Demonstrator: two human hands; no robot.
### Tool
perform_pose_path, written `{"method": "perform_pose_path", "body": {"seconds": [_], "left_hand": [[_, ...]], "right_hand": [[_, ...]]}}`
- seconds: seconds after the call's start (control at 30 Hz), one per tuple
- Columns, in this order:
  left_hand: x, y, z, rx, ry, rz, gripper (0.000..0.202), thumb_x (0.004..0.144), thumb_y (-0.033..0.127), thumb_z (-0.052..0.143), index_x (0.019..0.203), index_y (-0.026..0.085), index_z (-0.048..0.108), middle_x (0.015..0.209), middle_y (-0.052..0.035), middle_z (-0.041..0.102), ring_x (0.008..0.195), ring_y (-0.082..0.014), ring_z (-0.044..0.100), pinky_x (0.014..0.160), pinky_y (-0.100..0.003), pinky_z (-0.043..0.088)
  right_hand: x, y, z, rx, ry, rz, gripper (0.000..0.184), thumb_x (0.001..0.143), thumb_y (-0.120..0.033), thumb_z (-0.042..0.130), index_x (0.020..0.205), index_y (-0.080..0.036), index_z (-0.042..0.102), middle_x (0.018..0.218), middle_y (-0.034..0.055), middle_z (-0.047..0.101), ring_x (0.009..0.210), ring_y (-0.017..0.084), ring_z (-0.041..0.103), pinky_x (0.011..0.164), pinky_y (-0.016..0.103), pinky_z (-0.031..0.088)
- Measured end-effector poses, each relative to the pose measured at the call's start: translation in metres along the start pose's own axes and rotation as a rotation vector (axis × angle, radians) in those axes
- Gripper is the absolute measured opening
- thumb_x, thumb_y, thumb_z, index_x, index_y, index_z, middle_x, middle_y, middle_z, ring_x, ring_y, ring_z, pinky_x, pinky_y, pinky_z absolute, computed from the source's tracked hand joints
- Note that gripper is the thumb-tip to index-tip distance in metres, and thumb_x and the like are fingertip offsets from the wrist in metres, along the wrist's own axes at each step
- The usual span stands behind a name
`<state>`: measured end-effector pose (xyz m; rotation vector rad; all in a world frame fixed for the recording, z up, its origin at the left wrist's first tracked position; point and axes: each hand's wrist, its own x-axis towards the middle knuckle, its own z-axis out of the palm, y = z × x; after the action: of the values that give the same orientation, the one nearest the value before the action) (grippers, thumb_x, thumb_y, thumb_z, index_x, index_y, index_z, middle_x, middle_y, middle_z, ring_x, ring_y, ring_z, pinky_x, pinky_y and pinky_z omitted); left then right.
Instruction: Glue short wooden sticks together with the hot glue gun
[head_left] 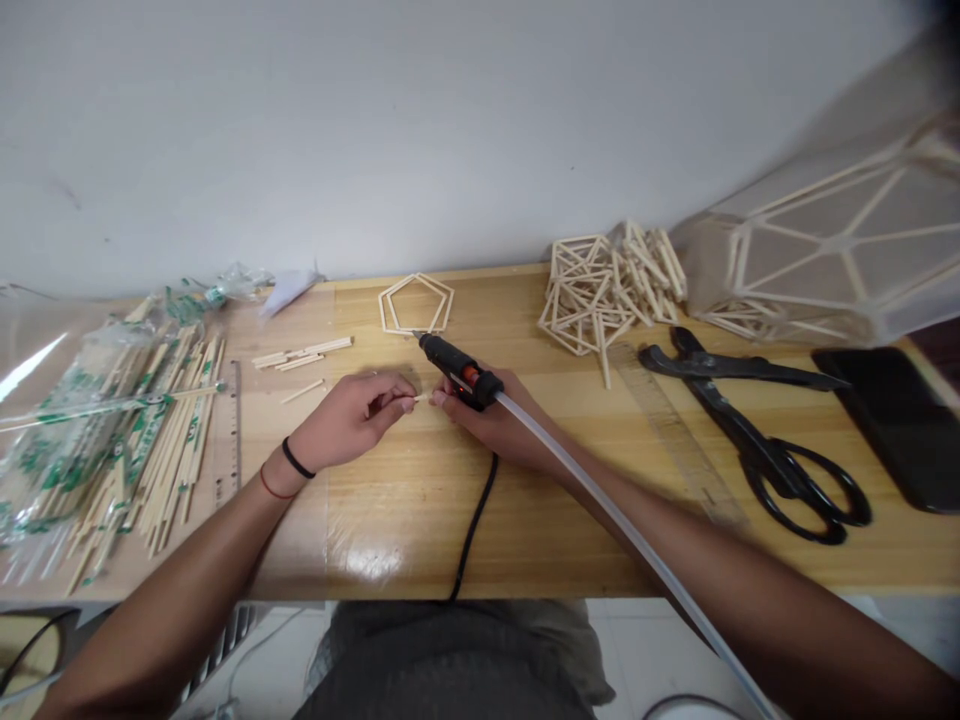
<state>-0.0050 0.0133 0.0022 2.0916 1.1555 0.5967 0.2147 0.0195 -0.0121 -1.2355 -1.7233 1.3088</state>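
Observation:
My left hand [356, 420] pinches one end of a short wooden stick [421, 398] between thumb and forefinger. A black glue gun [450, 360] rests in my right hand [506, 425], its nozzle pointing away and to the left, with a small orange light showing. My right thumb and a fingertip also meet the stick's other end. Out of the gun's back runs a long translucent glue stick [585, 472], passing over my right forearm. Just beyond the nozzle lies a pentagon of wooden sticks [385, 312], doubled along several sides.
Cut sticks [304, 352] lie left of the pentagon. Wrapped chopsticks [172, 430] cover the left side beside a ruler [236, 430]. Stick frames [585, 290], large scissors [750, 430], a clear ruler [675, 440] and a phone [892, 420] occupy the right. A black cord [476, 525] crosses the front edge.

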Motion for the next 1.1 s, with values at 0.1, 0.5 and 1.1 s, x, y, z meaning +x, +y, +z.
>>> {"method": "perform_pose_path", "body": {"seconds": [0.1, 0.5, 1.1], "left_hand": [[-0.0001, 0.0000, -0.0001, -0.009, 0.001, -0.001, 0.014, 0.096, 0.022, 0.058, 0.089, 0.016, 0.069, 0.073, 0.0013, 0.064, 0.061, -0.0101, 0.050, 0.059, -0.022, 0.040], [0.0001, 0.0001, 0.0000, -0.010, -0.007, -0.007, 0.016, 0.096, 0.024, 0.058, 0.090, 0.016, 0.070, 0.074, 0.0000, 0.065, 0.062, -0.0105, 0.052, 0.059, -0.022, 0.039], [-0.0006, -0.0013, 0.0004, -0.003, -0.009, -0.002, 0.016, 0.097, 0.025, 0.057, 0.092, 0.016, 0.070, 0.076, -0.0015, 0.067, 0.063, -0.0114, 0.053, 0.060, -0.023, 0.040]], "right_hand": [[-0.0006, -0.0008, -0.0007, -0.001, -0.010, -0.008, 0.018, 0.083, -0.036, 0.066, 0.080, -0.019, 0.061, 0.072, -0.0004, 0.061, 0.065, 0.014, 0.053, 0.065, 0.029, 0.042], [0.0001, 0.0008, -0.0004, -0.015, 0.008, -0.027, 0.016, 0.082, -0.033, 0.067, 0.080, -0.019, 0.060, 0.075, 0.0006, 0.063, 0.069, 0.015, 0.055, 0.068, 0.029, 0.043], [-0.0010, -0.0018, -0.0004, -0.019, 0.001, -0.019, 0.021, 0.084, -0.039, 0.066, 0.080, -0.019, 0.059, 0.073, -0.0002, 0.060, 0.067, 0.015, 0.053, 0.066, 0.029, 0.042]]}}
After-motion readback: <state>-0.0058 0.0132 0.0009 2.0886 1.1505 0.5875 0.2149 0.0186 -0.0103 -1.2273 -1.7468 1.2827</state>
